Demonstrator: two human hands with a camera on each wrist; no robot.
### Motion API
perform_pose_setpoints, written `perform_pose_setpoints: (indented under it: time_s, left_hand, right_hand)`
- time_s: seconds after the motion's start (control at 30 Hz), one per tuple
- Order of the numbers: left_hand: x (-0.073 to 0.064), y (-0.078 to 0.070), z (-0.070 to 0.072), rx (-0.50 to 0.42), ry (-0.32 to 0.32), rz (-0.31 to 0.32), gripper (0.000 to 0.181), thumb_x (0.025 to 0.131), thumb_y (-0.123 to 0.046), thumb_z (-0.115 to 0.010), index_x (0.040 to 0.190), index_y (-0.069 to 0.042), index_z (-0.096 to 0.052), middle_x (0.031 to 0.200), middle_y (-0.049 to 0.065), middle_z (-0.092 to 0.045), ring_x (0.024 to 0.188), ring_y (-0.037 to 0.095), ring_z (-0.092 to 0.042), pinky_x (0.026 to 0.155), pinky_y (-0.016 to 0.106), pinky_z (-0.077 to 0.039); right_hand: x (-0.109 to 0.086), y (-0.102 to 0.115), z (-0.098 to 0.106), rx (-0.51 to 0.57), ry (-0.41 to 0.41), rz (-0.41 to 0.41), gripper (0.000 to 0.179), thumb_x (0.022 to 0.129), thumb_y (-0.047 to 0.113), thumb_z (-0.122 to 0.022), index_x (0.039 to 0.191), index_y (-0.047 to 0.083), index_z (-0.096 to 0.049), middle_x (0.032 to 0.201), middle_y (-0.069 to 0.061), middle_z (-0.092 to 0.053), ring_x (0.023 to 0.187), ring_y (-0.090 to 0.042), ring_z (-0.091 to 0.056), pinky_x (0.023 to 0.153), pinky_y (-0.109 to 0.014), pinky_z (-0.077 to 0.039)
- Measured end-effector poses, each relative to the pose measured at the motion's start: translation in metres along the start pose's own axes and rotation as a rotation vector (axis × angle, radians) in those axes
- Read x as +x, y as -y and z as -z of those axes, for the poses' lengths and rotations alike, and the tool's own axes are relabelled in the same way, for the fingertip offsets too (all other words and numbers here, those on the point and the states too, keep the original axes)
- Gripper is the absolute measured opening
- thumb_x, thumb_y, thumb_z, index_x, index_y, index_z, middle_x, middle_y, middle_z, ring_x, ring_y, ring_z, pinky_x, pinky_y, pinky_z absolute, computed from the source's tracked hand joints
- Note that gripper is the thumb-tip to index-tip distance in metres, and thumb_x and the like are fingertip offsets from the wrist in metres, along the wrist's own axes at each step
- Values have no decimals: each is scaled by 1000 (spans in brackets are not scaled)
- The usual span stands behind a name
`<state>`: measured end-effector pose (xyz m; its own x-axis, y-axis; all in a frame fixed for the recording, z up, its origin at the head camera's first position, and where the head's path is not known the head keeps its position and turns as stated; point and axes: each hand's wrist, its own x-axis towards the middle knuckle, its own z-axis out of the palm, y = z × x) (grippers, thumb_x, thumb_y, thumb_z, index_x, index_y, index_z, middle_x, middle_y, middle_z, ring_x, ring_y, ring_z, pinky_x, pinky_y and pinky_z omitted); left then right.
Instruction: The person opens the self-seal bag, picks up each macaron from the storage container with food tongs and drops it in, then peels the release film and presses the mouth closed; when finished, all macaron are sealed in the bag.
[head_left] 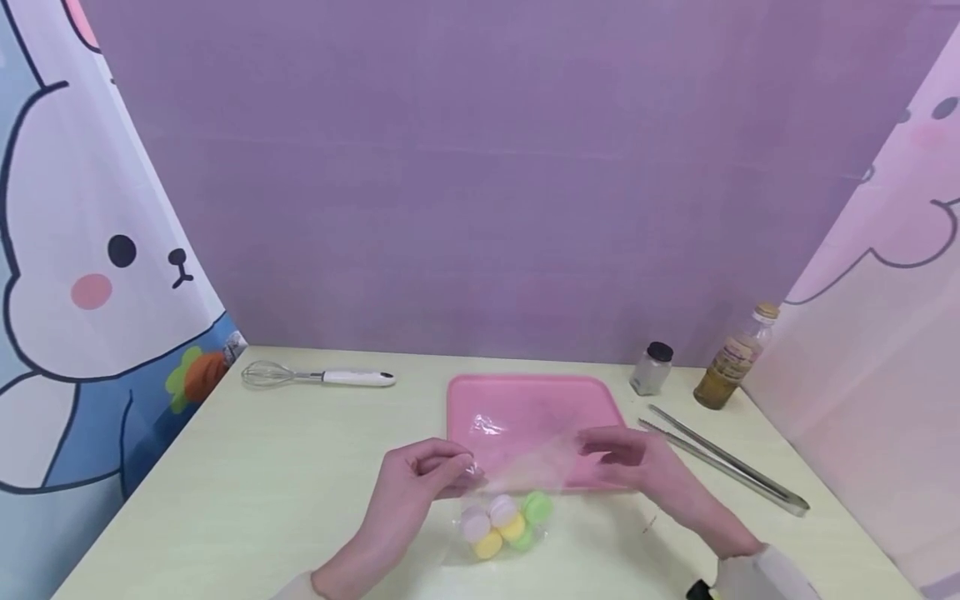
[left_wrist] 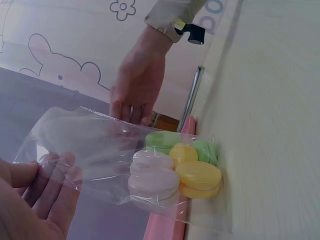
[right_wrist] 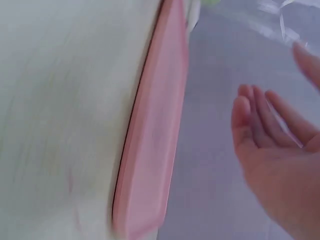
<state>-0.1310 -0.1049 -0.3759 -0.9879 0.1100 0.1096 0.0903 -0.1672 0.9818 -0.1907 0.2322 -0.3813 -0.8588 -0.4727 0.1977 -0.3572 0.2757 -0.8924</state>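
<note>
A clear plastic bag (left_wrist: 110, 160) of macarons (left_wrist: 200, 175) hangs over the table in front of the pink tray (head_left: 536, 417). Lilac, yellow and green macarons lie together at its bottom. My left hand (head_left: 412, 492) pinches the bag's upper edge between thumb and fingers. On the other side, my right hand (head_left: 652, 471) is beside the top of the bag, its thumb spread away from loosely bent fingers. The right wrist view shows this right hand (right_wrist: 280, 145) holding nothing, with the bag apart from it at the top.
A whisk (head_left: 318, 377) lies at the back left of the table (head_left: 262, 483). Right of the tray are metal tongs (head_left: 727, 462), a small black-capped jar (head_left: 651, 369) and a corked bottle (head_left: 735, 358) of brown liquid. A purple backdrop (head_left: 480, 183) stands behind.
</note>
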Motion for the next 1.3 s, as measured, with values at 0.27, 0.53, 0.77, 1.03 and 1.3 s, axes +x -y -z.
perform_pose_setpoints:
  time_s: [0.27, 0.53, 0.77, 1.03, 1.3]
  left_hand:
    - [1, 2, -1, 11, -14, -16, 24, 91, -13, -76, 104, 7, -70, 93, 17, -75, 87, 27, -74, 81, 37, -59]
    - [3, 2, -2, 38, -76, -100, 15, 91, -11, -76, 99, 1, -73, 92, 16, -75, 85, 27, -74, 78, 36, -60]
    - [6, 4, 5, 147, -130, -136, 10, 90, -14, -78, 98, -8, -76, 90, 11, -74, 81, 21, -72, 80, 30, -58]
    - [8, 1, 10, 152, -83, -144, 17, 90, -6, -76, 107, -8, -75, 88, 10, -73, 74, 22, -70, 72, 33, -60]
    - [9, -2, 12, 187, -37, -190, 11, 90, -10, -77, 101, -8, -75, 85, 10, -72, 66, 26, -69, 62, 39, -60]
  right_hand:
    - [11, 20, -31, 78, -186, -60, 27, 91, 13, -76, 114, -1, -75, 113, -13, -74, 101, -23, -71, 88, -31, -55]
    - [11, 26, -37, 43, -300, -52, 15, 90, 16, -79, 98, 4, -80, 86, -11, -76, 75, -28, -69, 79, -30, -55]
    - [5, 34, -40, 37, -269, -11, 13, 91, 11, -76, 99, 2, -79, 87, -11, -76, 74, -31, -69, 72, -32, -58]
    - [2, 40, -43, 50, -268, 37, 14, 90, 6, -75, 102, -1, -78, 82, -11, -76, 71, -26, -69, 65, -35, -59]
    - [0, 44, -45, 37, -266, 53, 13, 90, 2, -74, 102, -4, -77, 83, -9, -76, 68, -21, -69, 65, -35, -60]
